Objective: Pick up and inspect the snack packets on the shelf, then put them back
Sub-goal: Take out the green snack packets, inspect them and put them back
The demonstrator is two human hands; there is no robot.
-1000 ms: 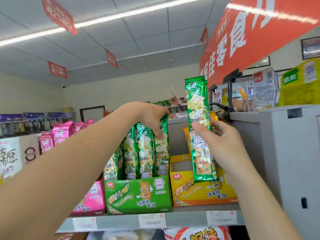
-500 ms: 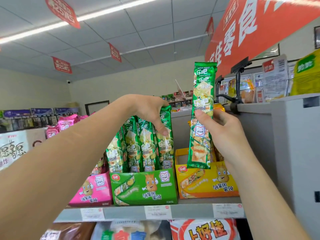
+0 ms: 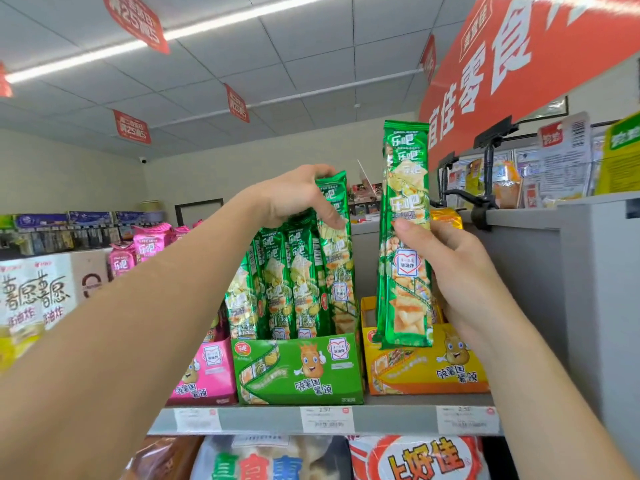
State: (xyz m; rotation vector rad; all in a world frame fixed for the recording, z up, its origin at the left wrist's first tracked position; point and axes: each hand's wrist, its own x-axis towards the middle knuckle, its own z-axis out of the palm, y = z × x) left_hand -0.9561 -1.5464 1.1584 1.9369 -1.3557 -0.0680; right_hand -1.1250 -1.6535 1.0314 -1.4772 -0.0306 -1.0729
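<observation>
The right hand (image 3: 460,271) has straightened its pinched packet (image 3: 405,188) upright for reading; at nine o'clock the left hand (image 3: 294,195) grips a boxed packet (image 3: 337,271).

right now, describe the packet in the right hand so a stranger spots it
On the grey shelf stand pink, green and yellow display boxes. Before the yellow box, the right hand holds a tall green packet upright. Its twins all stand in the green box.

Left hand (image 3: 294,199) has drawn a boxed packet (image 3: 338,271) upward.
</observation>
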